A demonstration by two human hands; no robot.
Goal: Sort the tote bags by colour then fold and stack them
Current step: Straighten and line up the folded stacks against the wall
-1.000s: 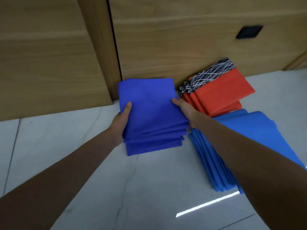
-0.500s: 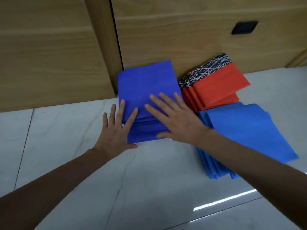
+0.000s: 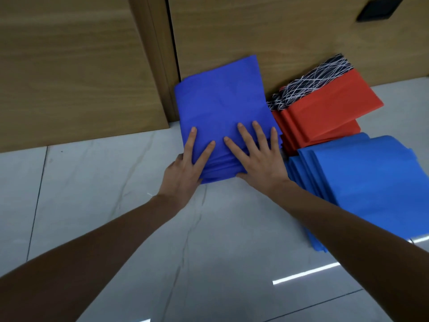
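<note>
- The dark blue bags (image 3: 222, 101) are folded flat and piled up. The pile lies on the floor (image 3: 116, 182), with its far edge against the wooden wall (image 3: 278, 31).
- The red bags (image 3: 325, 112) are folded in a pile too. They lie just to the right, touching the dark blue pile and turned a bit sideways. Black cloth with white lines (image 3: 313, 75) shows at their far end.
- The light blue bags (image 3: 371, 182) lie in a pile closer than the red ones. Their left edges spread out like steps.
</note>
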